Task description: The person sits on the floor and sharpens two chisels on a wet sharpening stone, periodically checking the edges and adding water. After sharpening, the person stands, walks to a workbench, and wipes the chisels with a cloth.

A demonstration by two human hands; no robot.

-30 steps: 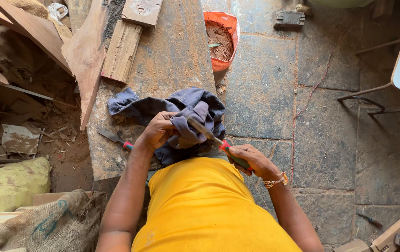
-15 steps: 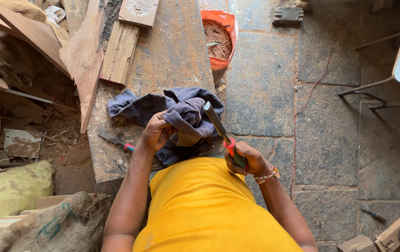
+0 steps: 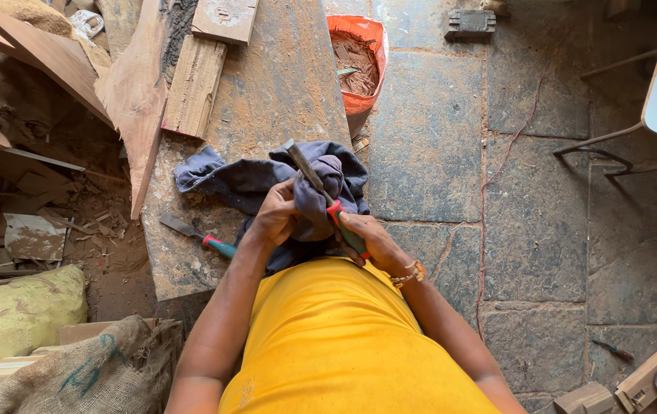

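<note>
Chisel (image 3: 321, 195), right hand (image 3: 367, 241) gripping its handle, now swung upright from slanted; left hand (image 3: 278, 218) clutching cloth (image 3: 313, 203) round blade, wiping under way.

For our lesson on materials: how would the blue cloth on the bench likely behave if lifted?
The cloth would probably flop and drape, since it already lies crumpled and bunched in the left hand around the chisel. It looks light, and unlikely to slide on the rough bench.
</note>
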